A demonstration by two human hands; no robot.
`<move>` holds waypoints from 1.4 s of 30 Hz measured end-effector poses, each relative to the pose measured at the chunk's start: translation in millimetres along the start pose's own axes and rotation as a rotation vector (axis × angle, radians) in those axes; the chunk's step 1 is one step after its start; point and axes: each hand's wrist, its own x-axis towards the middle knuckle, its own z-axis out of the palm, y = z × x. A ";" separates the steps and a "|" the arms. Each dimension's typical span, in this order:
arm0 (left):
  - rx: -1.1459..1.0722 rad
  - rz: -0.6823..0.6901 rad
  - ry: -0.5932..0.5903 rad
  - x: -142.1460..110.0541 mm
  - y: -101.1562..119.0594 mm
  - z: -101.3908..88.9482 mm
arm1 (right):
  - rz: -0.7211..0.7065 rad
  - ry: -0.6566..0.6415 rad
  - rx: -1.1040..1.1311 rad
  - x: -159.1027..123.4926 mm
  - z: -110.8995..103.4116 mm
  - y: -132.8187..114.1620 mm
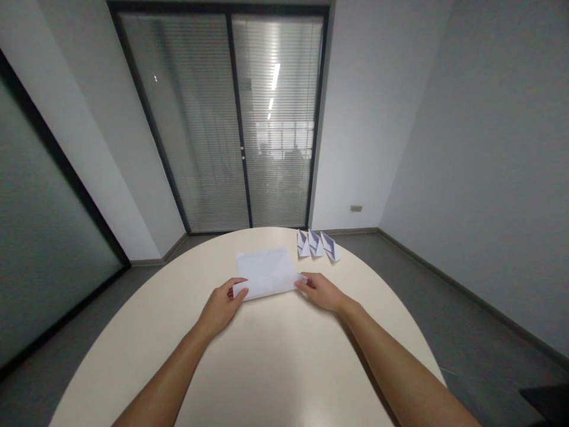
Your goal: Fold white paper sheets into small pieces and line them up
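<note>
White sheet: we see the white sheet near the middle of the round table, toward its far side, with its near edge facing us.
Left hand: our left hand is pinched nearly closed on the sheet's near left corner, thumb on the near side.
Right hand: our right hand pinches the near right corner between thumb and fingers, the rest of it loosely curled.
Folded papers: we have three folded papers in a row beyond our right hand, apart from the sheet and close to the table's far right edge; the rightmost lies nearest that edge.
Room to move: we have pale tabletop on our side of the sheet and wide stretches outside both forearms; the sheet's far edge has a narrower band before the rim.
Hidden fingers: we lose several fingertips of each hand behind the paper, and cannot tell whether its near strip is folded or only lifted.
Cut off: our forearms and the table's near side leave the view at the bottom; a dark object at lower right is too cropped for us to identify.
Beyond: we look toward glass panels with blinds, the shapes behind them blurred.
</note>
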 end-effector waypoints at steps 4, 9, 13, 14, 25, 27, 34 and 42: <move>-0.007 0.006 -0.053 -3.3 3.0 -2.7 | 0.022 0.050 0.057 1.2 3.1 10.6; -0.242 0.060 -0.215 -6.2 8.8 -3.9 | 0.057 0.091 0.140 3.6 7.1 21.7; -0.251 0.028 -0.182 -2.1 1.5 0.6 | 0.076 0.118 0.170 5.4 8.2 17.3; -0.260 0.022 -0.168 -0.8 -1.6 1.9 | 0.069 0.121 0.188 5.3 7.8 14.7; -0.186 -0.024 -0.017 2.8 -10.1 6.4 | 0.084 0.108 0.052 0.1 4.8 10.9; -0.164 -0.039 0.008 3.0 -10.6 7.0 | 0.070 0.116 0.079 0.6 4.8 10.0; -0.263 0.000 -0.087 2.9 -11.2 4.7 | -0.028 0.042 0.114 -1.4 0.8 8.5; -0.341 -0.021 -0.230 -2.5 -5.2 -2.4 | 0.052 0.104 0.008 1.6 -2.1 20.5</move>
